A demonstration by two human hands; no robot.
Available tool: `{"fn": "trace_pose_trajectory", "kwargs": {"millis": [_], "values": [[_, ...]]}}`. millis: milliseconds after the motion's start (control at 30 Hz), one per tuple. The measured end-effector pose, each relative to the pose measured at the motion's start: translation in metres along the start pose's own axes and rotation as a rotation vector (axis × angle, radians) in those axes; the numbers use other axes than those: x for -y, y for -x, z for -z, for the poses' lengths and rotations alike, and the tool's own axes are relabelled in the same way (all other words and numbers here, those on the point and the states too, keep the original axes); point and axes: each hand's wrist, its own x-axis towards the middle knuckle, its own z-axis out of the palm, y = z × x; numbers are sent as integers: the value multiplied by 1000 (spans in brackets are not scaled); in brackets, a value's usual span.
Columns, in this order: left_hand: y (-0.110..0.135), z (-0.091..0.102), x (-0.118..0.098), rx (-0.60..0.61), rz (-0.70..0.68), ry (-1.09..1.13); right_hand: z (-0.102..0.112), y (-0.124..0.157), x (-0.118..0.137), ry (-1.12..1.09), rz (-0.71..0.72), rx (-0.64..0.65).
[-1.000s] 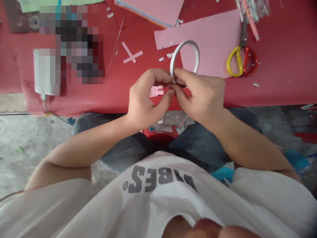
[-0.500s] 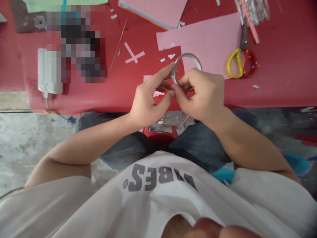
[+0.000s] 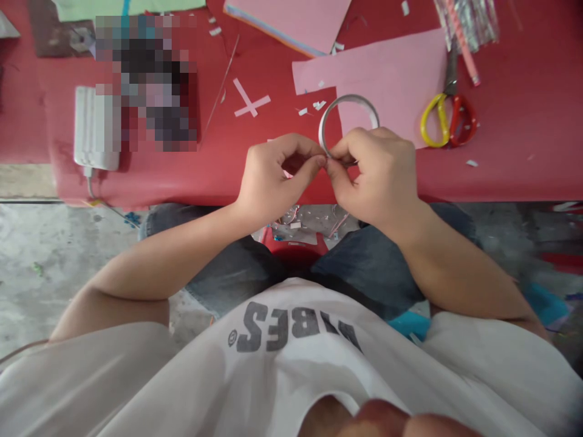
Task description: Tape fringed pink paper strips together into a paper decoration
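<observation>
A narrow whitish roll of tape (image 3: 350,98) is held up over the table's front edge, its hollow middle facing me. My right hand (image 3: 380,173) is closed around its lower right side, thumb and forefinger pinched together. The fingertips of my left hand (image 3: 273,182) are pinched at the roll's lower left edge, right against the right thumb. Whatever bit of tape lies between the fingertips is hidden. Behind the roll lies a notched pink paper sheet (image 3: 392,73). Two crossed pink paper strips (image 3: 246,103) rest beyond my left hand.
Scissors (image 3: 441,121) with yellow and red handles lie at the right, near a pink pencil (image 3: 462,42) and silver tinsel (image 3: 485,24). A white power bank (image 3: 86,133) with a cable is at the left. Stacked coloured paper (image 3: 291,21) and white scraps (image 3: 319,105) lie on the red table (image 3: 523,139).
My left forefinger has left the roll's upper left side and bent down to meet the thumb in a pinch. My right hand keeps its hold on the roll. The view has shifted slightly.
</observation>
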Motion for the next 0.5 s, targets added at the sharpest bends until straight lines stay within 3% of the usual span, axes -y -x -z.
{"fn": "trace_pose_trajectory", "kwargs": {"millis": [133,367,500], "values": [[-2,0,-2,-4,18,103,1,2,5,-154,-63,-54],[-8,2,2,116,127,446,5,8,22,-390,-52,-195],[-14,6,6,28,242,513,5,3,10,-302,-51,-193]]}}
